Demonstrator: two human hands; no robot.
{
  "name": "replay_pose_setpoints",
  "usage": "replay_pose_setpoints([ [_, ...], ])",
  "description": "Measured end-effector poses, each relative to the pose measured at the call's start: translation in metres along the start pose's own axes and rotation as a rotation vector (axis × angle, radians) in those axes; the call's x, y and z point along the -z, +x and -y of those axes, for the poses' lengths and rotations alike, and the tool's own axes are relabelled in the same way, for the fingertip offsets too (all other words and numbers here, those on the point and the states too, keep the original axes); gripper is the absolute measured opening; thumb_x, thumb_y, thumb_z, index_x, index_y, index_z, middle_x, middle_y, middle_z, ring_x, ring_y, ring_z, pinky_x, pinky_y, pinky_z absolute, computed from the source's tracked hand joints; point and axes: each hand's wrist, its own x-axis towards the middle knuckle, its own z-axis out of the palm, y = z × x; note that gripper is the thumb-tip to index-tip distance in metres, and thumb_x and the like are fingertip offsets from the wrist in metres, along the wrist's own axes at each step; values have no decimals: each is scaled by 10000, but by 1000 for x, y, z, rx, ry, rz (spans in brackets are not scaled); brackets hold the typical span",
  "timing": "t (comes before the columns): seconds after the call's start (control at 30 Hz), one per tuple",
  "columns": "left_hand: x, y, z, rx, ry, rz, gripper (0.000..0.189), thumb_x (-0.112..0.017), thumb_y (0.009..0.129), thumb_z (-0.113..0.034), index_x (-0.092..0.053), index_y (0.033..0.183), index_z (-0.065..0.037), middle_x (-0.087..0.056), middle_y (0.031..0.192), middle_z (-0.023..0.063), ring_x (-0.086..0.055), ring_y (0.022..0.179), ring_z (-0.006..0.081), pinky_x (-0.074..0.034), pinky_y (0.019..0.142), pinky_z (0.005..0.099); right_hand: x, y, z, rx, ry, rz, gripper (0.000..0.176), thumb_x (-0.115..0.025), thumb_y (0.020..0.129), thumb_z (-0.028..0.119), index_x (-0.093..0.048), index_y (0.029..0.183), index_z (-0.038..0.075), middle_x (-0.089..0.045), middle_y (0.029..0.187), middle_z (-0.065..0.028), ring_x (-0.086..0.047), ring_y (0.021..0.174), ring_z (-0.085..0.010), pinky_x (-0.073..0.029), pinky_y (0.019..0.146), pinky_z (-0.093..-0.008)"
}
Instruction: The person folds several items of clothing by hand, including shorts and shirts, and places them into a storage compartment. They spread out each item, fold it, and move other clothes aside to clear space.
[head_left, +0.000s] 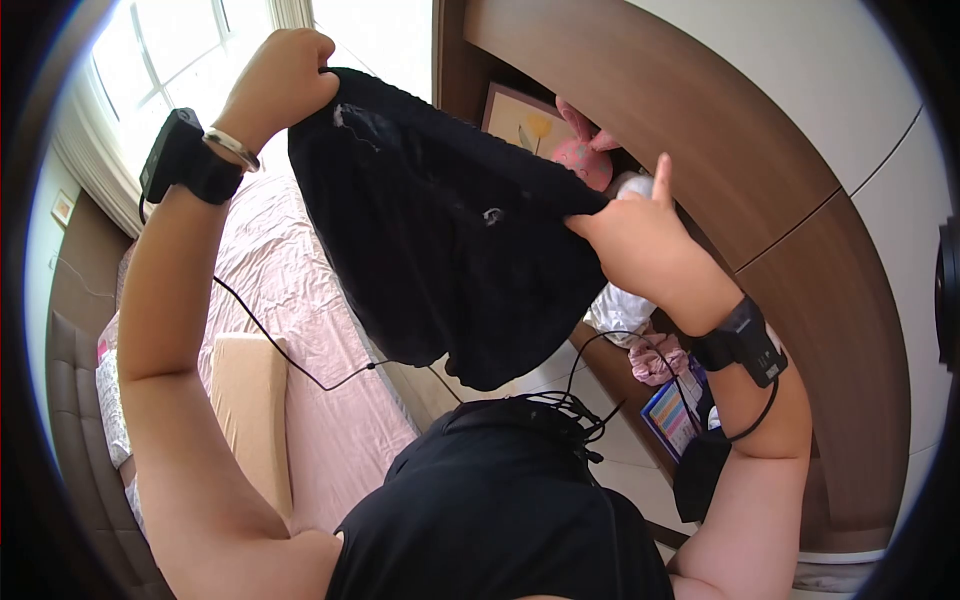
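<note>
Bed [330, 430], 1 pc., pink sheet, L of torso.
Wood shelf unit [740, 150], R side.
Blk garment [430, 230], w/ white lint, held up in front, betw. both hands.
L hand [300, 75]: closed tight on its upper L corner.
R hand [650, 240]: pinching its R edge, index finger raised.
Pink scrunchie [658, 360], on shelf unit, below R hand.
</note>
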Motion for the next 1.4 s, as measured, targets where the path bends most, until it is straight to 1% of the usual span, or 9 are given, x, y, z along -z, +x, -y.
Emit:
replay_pose_setpoints([
  [0.33, 58, -9, -23, 322, -1501, 392, 199, -517, 826, -27, -551, 1019, -63, -609, 877, -5, -579, 796, 68, -460, 722, 206, 14, 5, 3, -193, 440, 347, 414, -622, 953, 434, -655, 1292, 198, -724, 1115, -114, -682, 1113, -373, -54, 1089, -854],
  [0.5, 69, -21, -20, 248, -477, 206, 345, -847, 757, -200, -539, 849, -76, -565, 723, 31, -559, 728, 122, -455, 669, 290, 8, 9, -8, 18, 599, -170, 260, -796, 815, 272, -727, 1025, 136, -603, 1164, -103, -589, 1189, -351, -243, 1069, -811],
  [0.57, 67, -25, -8, 206, -326, 133, 330, -838, 769, -194, -552, 858, -54, -582, 730, 103, -575, 725, 242, -458, 675, 381, 25, 14, -18, 206, 772, -489, 163, -821, 716, 245, -733, 723, 108, -561, 1150, -54, -520, 1197, -293, -276, 1154, -688],
  [0.7, 62, -28, 30, 326, -208, 86, 254, -787, 833, -171, -577, 889, -39, -623, 793, 139, -580, 741, 292, -473, 700, 415, 50, 14, -32, 46, 227, -475, 181, -825, 715, 276, -754, 745, 113, -614, 1068, -43, -569, 1121, -254, -300, 1164, -632],
  [0.87, 50, -36, 58, 382, -345, 209, 190, -693, 939, -181, -570, 932, -36, -641, 912, 82, -605, 840, 219, -498, 764, 364, 59, 24, -63, -69, 252, -515, 189, -794, 792, 234, -740, 807, 54, -627, 766, -92, -656, 812, -238, -472, 1020, -529],
  [0.97, 29, -48, 60, 571, -1289, 223, 187, -557, 1045, -247, -586, 1007, -65, -620, 970, -12, -586, 963, 96, -471, 904, 285, 48, 30, -66, -183, 937, -602, 179, -689, 803, 109, -575, 790, -29, -420, 577, -109, -454, 549, -99, -377, 510, -311],
  [1.13, 15, -73, 39, 487, -1663, 436, 375, -635, 1007, -263, -558, 1297, -38, -630, 1166, 31, -584, 1116, 126, -446, 1040, 298, 19, 40, -63, -270, 1128, -615, 163, -619, 820, 76, -491, 744, 9, -385, 598, -26, -389, 588, -64, -356, 520, -297],
  [1.2, 5, -89, 32, 219, -1188, 548, 583, -742, 941, -260, -509, 1412, -6, -618, 1283, 58, -552, 1218, 139, -417, 1101, 324, -4, 45, -65, -314, 1420, -520, 140, -604, 838, 75, -504, 750, 32, -433, 613, 23, -408, 606, -59, -372, 531, -296],
  [1.4, -60, -97, -37, 855, -1302, 412, 372, -640, 1016, -294, -650, 1234, 7, -719, 1072, 50, -671, 955, 125, -551, 870, 268, -58, 68, -22, -412, 1504, -542, 105, -604, 841, 98, -582, 880, 3, -560, 693, -54, -555, 681, -138, -485, 653, -342],
])
